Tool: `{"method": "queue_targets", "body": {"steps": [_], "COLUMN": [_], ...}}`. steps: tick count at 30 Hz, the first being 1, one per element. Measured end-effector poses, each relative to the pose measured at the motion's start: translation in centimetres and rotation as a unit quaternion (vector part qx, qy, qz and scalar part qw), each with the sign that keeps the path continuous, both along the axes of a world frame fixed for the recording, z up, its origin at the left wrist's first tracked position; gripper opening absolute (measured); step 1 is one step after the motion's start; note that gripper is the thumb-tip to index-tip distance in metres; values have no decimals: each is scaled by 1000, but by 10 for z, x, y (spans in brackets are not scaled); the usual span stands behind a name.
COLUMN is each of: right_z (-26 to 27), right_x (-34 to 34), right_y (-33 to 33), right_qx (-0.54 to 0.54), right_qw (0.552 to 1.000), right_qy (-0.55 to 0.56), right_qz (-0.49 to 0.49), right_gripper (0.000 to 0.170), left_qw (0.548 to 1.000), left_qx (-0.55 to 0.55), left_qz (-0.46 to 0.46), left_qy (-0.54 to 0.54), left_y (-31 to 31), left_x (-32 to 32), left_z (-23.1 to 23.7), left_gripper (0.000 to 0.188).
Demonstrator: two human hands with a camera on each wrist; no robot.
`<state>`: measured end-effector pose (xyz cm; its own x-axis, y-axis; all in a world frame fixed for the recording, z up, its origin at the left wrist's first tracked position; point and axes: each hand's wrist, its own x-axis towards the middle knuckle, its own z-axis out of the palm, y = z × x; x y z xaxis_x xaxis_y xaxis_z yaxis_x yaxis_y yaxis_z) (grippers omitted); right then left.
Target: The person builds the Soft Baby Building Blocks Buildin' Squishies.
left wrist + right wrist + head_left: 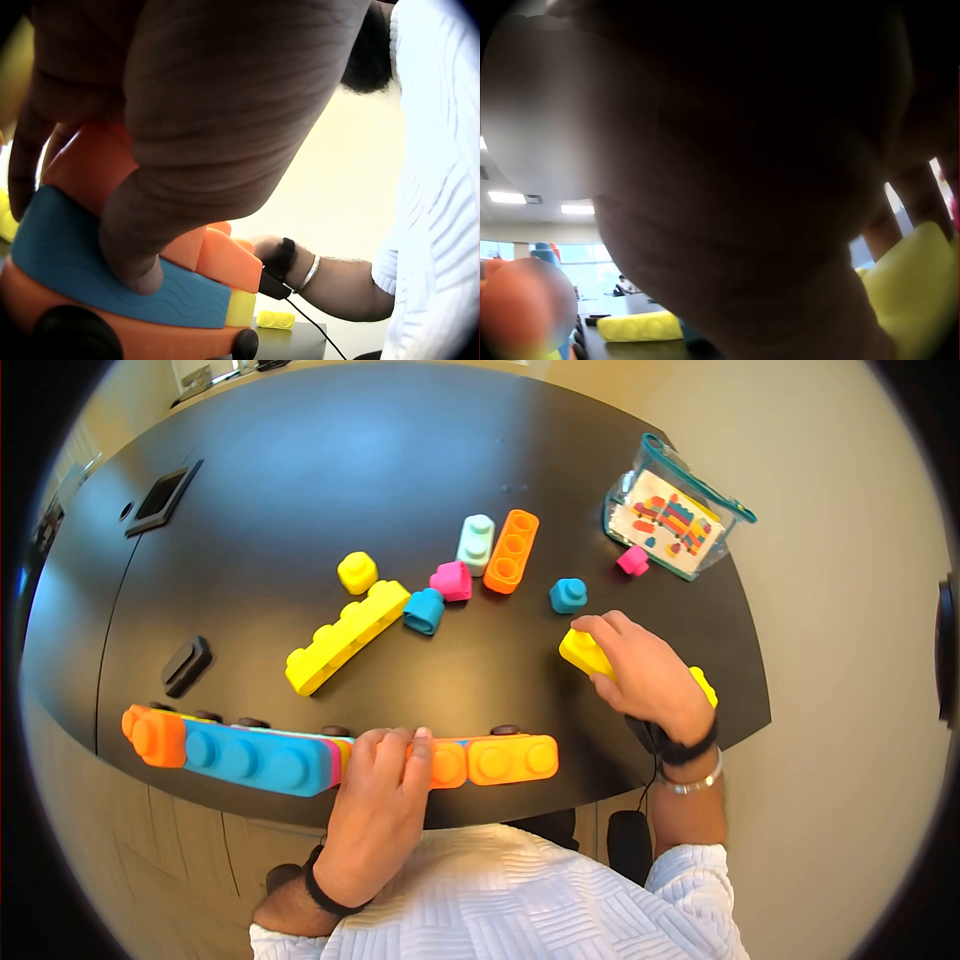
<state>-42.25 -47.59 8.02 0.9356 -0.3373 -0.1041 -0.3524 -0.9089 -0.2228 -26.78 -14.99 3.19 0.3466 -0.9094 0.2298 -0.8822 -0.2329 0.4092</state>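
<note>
A long row of joined blocks [255,760] on dark wheels lies along the table's near edge. My left hand [375,815] grips it right of the middle. In the left wrist view, the thumb of the left hand [217,105] presses a blue block [67,255], with orange blocks above and below. My right hand [650,675] pinches a yellow block [584,652] at the right of the table, its lower part covered by the hand. In the right wrist view, the right hand [742,172] is dark and close, against the yellow block [911,292].
A long yellow block [348,638] and a small yellow one [357,573] lie mid-table, near pink [451,581], teal [424,611], mint [476,544] and orange blocks [512,551]. A blue block [568,595] and clear pouch [665,520] are right. Another yellow piece [704,685] shows beside my right wrist.
</note>
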Motion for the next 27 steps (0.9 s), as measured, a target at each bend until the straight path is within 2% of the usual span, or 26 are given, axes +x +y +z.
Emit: {"method": "queue_targets", "body": {"steps": [1, 2, 4, 5, 7, 8, 10, 11, 13, 14, 16, 21, 23, 25, 27], "right_z": [10, 23, 23, 25, 23, 20, 17, 13, 0, -8, -17, -6, 12, 22, 27], "right_x": [2, 5, 8, 10, 16, 21, 28, 32, 37, 38, 35, 36, 44, 64, 99], "right_y": [16, 36, 62, 77, 103, 111, 124, 129, 138, 141, 142, 128, 108, 78, 51], "right_qx": [-24, -15, 12, 44, 70, 72, 58, 56, 30, 41, 28, 56, 161, 208, 177], "right_qw": [999, 995, 974, 959, 938, 938, 916, 916, 919, 917, 920, 927, 912, 902, 911], "right_qy": [-35, -73, -155, -186, -211, -213, -250, -253, -237, -253, -230, -174, -121, -111, -178], "right_qz": [30, 68, 165, 208, 266, 265, 308, 307, 312, 307, 316, 327, 358, 362, 326], "right_gripper": [64, 64, 66, 63, 56, 56, 50, 50, 48, 47, 48, 49, 50, 44, 40], "left_qw": [1000, 1000, 999, 999, 983, 984, 943, 943, 961, 960, 996, 996, 995, 997, 997], "left_qx": [-6, 1, -3, 0, -126, -124, -315, -315, -275, -276, -93, -87, -97, -62, -48], "left_qz": [-9, 0, -10, -8, 17, 16, -10, -13, -7, -9, -6, 6, 7, 15, 9], "left_qy": [0, 0, 48, 45, 131, 129, 108, 105, 34, 33, 5, -7, -12, -36, -57], "left_y": [1, 3, 5, 6, 8, 8, 7, 8, 12, 13, 13, 7, 5, 4, 3], "left_x": [1, 2, 3, 2, -3, -3, -3, -2, -2, -2, 0, 1, -3, -6, -6], "left_z": [0, 0, 1, 2, 3, 0, -7, -4, 7, 11, 16, 1, 1, 3, 6], "left_gripper": [66, 66, 87, 87, 74, 74, 78, 78, 108, 108, 78, 74, 72, 69, 67]}}
